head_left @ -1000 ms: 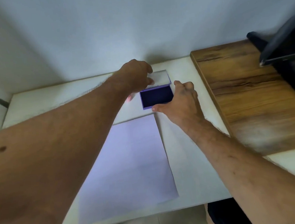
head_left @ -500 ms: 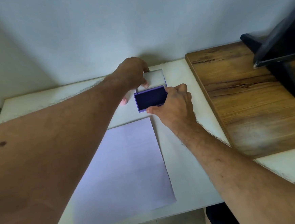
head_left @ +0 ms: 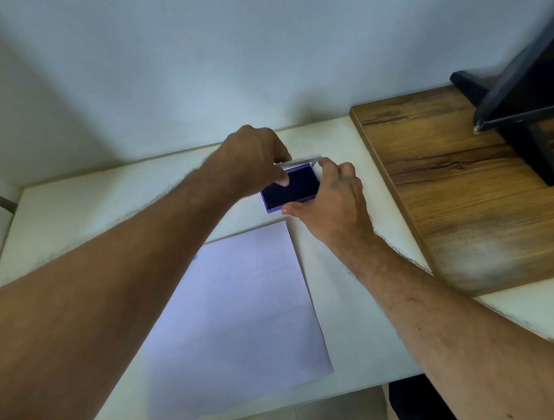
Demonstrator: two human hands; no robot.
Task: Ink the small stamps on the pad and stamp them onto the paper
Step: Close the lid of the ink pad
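Observation:
A purple ink pad (head_left: pixel 295 188) with a dark blue inking surface sits on the white table (head_left: pixel 86 208), just beyond the sheet of white paper (head_left: pixel 244 312). My left hand (head_left: pixel 251 158) pinches the pad's pale lid (head_left: pixel 301 160), which stands tilted up over the far edge. From the right, my right hand (head_left: pixel 331 205) grips the pad's base with the thumb at its near corner. No stamp shows; my hands hide the space around the pad.
A raised wooden board (head_left: pixel 466 195) adjoins the table on the right, carrying a black stand with a dark panel (head_left: pixel 529 143). A white wall closes the back. The paper's near edge reaches the table's front edge.
The lid lay flat behind the pad; my left hand has lifted it to a tilted position. My right hand has closed in on the pad's right side.

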